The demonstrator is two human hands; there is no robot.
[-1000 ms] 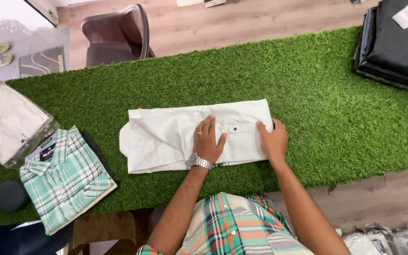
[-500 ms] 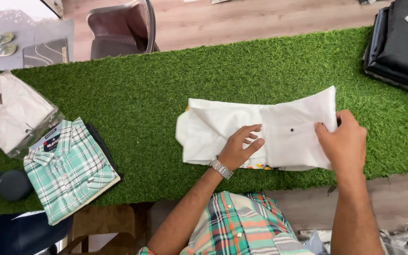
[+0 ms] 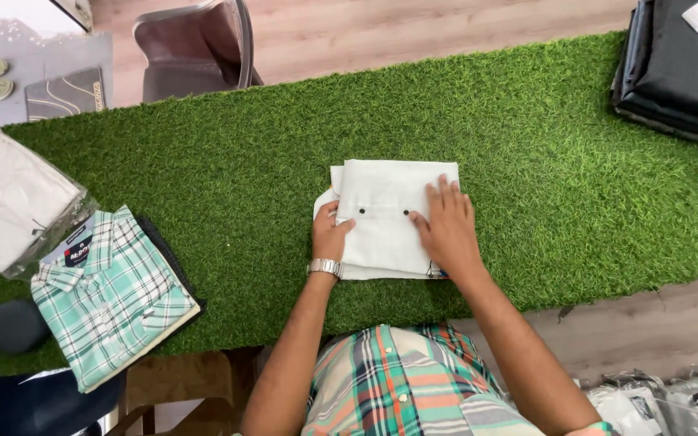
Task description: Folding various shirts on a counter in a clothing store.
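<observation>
A clothing shop: packaged shirts [image 3: 10, 198] on a turf-covered counter [image 3: 527, 121].

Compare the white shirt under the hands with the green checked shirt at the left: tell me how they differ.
The white shirt is plain, while the green checked shirt has a plaid pattern. The white shirt lies mid-mat, pressed by the left hand and the right hand; the green checked shirt lies untouched near the mat's left edge. The white shirt sits square to the mat's edge; the green checked shirt lies tilted. Both are folded flat on the green turf mat.
</observation>
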